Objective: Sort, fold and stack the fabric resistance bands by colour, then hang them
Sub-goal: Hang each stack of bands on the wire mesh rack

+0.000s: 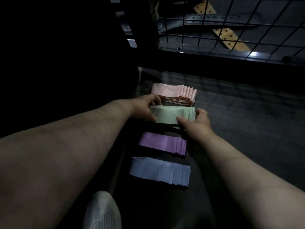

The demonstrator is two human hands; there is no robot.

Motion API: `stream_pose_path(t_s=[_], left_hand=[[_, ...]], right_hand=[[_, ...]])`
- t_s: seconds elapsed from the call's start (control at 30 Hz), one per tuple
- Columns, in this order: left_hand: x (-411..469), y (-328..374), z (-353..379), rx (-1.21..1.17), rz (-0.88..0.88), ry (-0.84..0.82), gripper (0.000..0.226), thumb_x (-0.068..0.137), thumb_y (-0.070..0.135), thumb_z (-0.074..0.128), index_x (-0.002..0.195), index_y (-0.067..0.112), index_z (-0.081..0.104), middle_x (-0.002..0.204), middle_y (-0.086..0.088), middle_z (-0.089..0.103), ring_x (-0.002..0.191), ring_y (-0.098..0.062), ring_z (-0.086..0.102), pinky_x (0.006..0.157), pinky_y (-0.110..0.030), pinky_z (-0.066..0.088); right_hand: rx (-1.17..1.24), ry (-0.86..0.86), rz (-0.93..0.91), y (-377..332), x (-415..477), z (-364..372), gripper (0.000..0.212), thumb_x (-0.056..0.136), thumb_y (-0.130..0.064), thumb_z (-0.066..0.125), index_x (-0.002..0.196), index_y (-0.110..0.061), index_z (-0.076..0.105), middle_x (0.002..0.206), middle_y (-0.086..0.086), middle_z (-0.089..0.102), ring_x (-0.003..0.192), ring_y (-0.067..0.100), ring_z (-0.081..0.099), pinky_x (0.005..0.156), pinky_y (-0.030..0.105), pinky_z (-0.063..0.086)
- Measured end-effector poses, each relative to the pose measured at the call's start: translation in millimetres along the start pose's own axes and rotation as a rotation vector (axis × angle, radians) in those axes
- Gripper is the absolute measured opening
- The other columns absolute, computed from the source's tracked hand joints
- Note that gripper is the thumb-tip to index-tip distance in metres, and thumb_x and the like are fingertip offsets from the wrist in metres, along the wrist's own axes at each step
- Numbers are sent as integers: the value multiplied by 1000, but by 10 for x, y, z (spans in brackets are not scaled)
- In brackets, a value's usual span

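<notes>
Dark surface (pixel 165 205): left hand (pixel 145 107) and right hand (pixel 197 123) grip the green stack (pixel 171 115).

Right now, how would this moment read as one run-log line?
hands: left hand and right hand grip green stack | pink stack: beyond | purple stack, blue stack: nearer

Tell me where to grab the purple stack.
Grip the purple stack at its two short ends, coming in from left and right. It lies flat and long, and its right end fans into loose layers that need clamping together.

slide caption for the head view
The green stack held by left hand and right hand; pink stack beyond, purple stack nearer.
</notes>
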State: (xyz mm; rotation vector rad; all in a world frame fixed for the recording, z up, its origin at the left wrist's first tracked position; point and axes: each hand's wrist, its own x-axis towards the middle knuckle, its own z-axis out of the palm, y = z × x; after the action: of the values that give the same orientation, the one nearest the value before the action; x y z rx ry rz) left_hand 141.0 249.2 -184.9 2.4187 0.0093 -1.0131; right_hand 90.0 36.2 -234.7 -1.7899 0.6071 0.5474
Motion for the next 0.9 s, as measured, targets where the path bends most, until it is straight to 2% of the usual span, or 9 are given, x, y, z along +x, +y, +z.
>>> stream_pose_path(t_s=[0.1, 0.17, 0.33, 0.5, 0.6, 0.7, 0.77, 0.83, 0.9], left_hand=[[15, 47, -20, 234, 79, -14, 56, 69, 22, 86, 111, 29, 50, 115, -2, 48, 101, -20, 55, 87, -29, 50], [9, 56, -21, 289, 135, -2, 60, 69, 24, 86, 117, 27, 50, 117, -1, 45, 104, -18, 52, 91, -30, 48], [-52, 5, 24, 301, 152, 31, 60, 67, 27, 86, 116, 28, 51, 119, 0, 43, 108, -21, 52, 94, -33, 49], [-106, 9, 84, 297, 185, 68, 50, 64, 32, 81, 105, 31, 53, 121, 1, 45, 107, -23, 55, 92, -37, 50], [-156, -7, 144, 318, 195, 101, 50, 69, 26, 79, 113, 27, 56, 124, 2, 41, 108, -21, 53, 93, -33, 49], [-205, -58, 217, 300, 204, 136, 51, 71, 25, 77, 119, 28, 60, 123, 3, 38, 110, -18, 51, 98, -30, 45], [-218, -104, 254, 286, 211, 154, 49, 71, 27, 76, 118, 27, 62, 123, 3, 36, 112, -18, 49, 101, -30, 44], [-231, -126, 277, 283, 227, 172, 46, 72, 26, 75, 116, 25, 63, 123, 4, 38, 112, -18, 50, 101, -29, 43], [-254, -141, 291, 306, 264, 195, 41, 72, 26, 74, 112, 24, 63, 125, 5, 40, 112, -18, 51, 98, -28, 45]], right_hand=[[-21, -65, -24, 3, 42, -50, 62, 65, -33, 88, 117, -24, 55, 122, 8, 63, 101, 21, 66, 93, 44, 56], [-46, -92, -47, -11, 58, -87, 50, 67, -26, 89, 104, -30, 55, 120, 9, 63, 97, 21, 67, 89, 43, 58], [-196, -110, -130, -53, 36, -92, 62, 66, -23, 87, 109, -30, 43, 120, 7, 58, 100, 25, 65, 86, 48, 58], [-293, -149, -161, -104, 54, -127, 71, 68, -23, 85, 128, -24, 47, 127, 7, 48, 109, 22, 58, 92, 34, 54], [-353, -204, -185, -149, 2, -152, 52, 70, -20, 84, 113, -27, 55, 124, 6, 42, 100, 20, 58, 72, 20, 52], [-359, -234, -232, -141, -4, -145, 44, 71, -11, 81, 103, -23, 54, 110, 4, 54, 77, 9, 57, 49, 10, 44], [-375, -235, -262, -156, -33, -125, 43, 70, -12, 81, 101, -24, 53, 107, 2, 57, 76, 9, 57, 51, 10, 42], [-419, -214, -314, -156, -53, -122, 44, 68, -14, 81, 99, -24, 52, 113, 2, 52, 86, 12, 53, 56, 7, 37], [-433, -200, -366, -139, -81, -140, 43, 67, -13, 81, 98, -22, 54, 113, 2, 46, 84, 9, 50, 55, 1, 36]])
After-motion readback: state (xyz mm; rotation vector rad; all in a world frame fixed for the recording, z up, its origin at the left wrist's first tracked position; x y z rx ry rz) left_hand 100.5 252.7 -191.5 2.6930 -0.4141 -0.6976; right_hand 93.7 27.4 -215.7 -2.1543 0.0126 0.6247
